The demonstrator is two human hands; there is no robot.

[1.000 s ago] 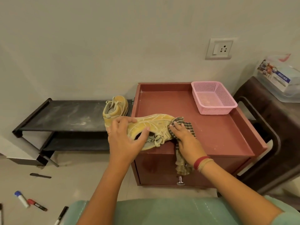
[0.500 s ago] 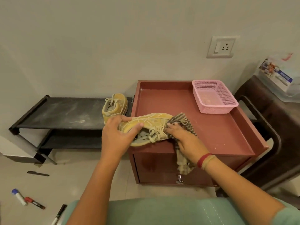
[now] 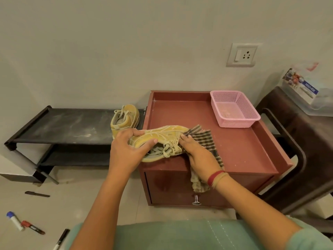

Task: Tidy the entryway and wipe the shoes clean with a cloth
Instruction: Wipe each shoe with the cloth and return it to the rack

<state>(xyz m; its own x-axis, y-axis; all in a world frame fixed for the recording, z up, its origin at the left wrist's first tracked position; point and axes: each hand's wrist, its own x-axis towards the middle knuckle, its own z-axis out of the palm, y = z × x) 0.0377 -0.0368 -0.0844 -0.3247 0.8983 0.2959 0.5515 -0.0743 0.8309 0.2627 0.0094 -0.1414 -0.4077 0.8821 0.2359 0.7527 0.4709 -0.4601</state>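
Note:
A yellow lace-up shoe (image 3: 162,136) lies on its side at the front left corner of the red cabinet top (image 3: 239,150). My left hand (image 3: 127,150) grips its heel end, thumb across the opening. My right hand (image 3: 196,154) holds a checked brown cloth (image 3: 205,138) against the shoe's toe end; the cloth's tail hangs down over the cabinet front. The second yellow shoe (image 3: 125,118) stands upright on the right end of the black shoe rack (image 3: 63,125).
A pink mesh basket (image 3: 234,109) sits at the cabinet's back right. A dark brown table (image 3: 297,134) with a clear plastic box (image 3: 310,91) stands to the right. Markers (image 3: 15,221) and pens (image 3: 37,194) lie on the floor at the lower left. A drawer knob (image 3: 196,200) sticks out below.
The shoe has been turned a little and my right hand with the cloth has slid along its toe end. My left hand keeps its grip on the heel.

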